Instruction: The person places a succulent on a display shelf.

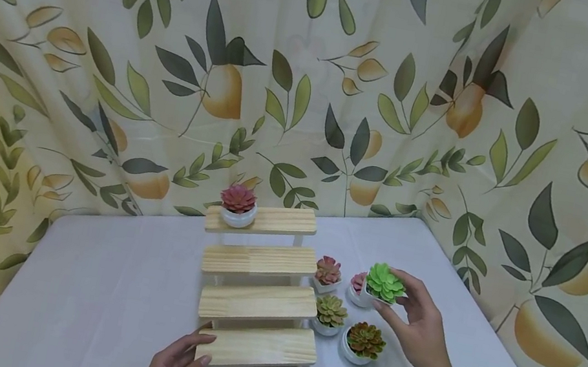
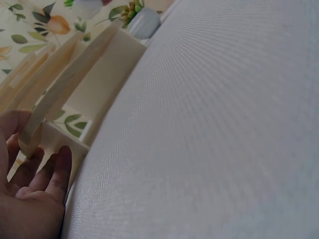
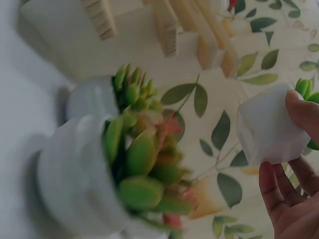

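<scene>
My right hand [image 1: 419,327] holds a bright green potted succulent [image 1: 385,283] above the table, right of the stand. In the right wrist view, thumb and fingertips pinch its white faceted pot [image 3: 271,124]. A four-step wooden stand [image 1: 256,346] is in the middle of the table. My left hand [image 1: 177,360] grips the left end of its lowest step, and in the left wrist view the thumb lies over the board [image 2: 65,84] with the fingers beneath. At the left of the top step sits a pink-red succulent [image 1: 239,199] in a round white pot.
Right of the stand stand several white-potted succulents: a reddish one [image 1: 328,271], a pink one [image 1: 358,281] partly hidden behind the green one, a yellow-green one [image 1: 331,311] and a brown-green one [image 1: 365,340]. A leaf-and-fruit patterned curtain [image 1: 312,82] hangs behind the white-covered table [image 1: 114,296].
</scene>
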Demonstrator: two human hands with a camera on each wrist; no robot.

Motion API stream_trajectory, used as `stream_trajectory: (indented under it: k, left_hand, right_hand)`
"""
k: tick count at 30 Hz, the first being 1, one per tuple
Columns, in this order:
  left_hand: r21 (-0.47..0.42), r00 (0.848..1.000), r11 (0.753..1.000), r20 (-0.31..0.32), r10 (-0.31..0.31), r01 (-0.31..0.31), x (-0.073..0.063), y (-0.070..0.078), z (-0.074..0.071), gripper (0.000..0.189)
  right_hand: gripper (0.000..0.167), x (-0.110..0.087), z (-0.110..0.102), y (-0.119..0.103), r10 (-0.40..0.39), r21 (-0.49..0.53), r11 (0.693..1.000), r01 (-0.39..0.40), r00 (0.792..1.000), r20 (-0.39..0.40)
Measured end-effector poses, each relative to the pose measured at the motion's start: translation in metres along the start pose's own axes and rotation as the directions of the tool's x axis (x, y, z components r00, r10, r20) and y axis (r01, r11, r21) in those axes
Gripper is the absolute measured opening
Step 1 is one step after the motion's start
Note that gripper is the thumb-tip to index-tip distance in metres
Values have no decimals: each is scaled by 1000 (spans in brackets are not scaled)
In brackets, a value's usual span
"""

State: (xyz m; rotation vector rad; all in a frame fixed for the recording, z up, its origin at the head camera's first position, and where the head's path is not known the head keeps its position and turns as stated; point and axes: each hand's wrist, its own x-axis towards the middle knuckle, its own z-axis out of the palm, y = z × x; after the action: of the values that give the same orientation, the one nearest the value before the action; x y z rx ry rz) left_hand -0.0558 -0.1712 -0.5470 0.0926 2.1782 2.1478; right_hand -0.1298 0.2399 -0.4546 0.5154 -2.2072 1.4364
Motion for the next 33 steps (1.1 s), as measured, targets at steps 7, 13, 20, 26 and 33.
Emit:
stream_trajectory:
  k: [7,13,20,26,33]
  left_hand:
    - [1,1000,1000,17,15,-15,1,-2,1,39]
    - [-4,1000,1000,9,-24,24,2,-3,0,43]
    - [27,1000,1000,20,-6,5,5,-4,-3,41]
    - [-6,999,1000,31,-16,16,6,-4,-3,41]
    - [-64,997,996,47,-56,59,5,0,-3,43]
  right_hand:
    - [68,32,15,-11,-49,31,998,47,997,66]
    - [64,71,35,-25,-86,89,993,77,992,92]
    - [61,111,61,-38,-155,105,985,140,976,150]
    - [59,131,83,-41,-160,122,983,137,965,208]
    - [59,139,103,-41,-141,187,977,99,964,224]
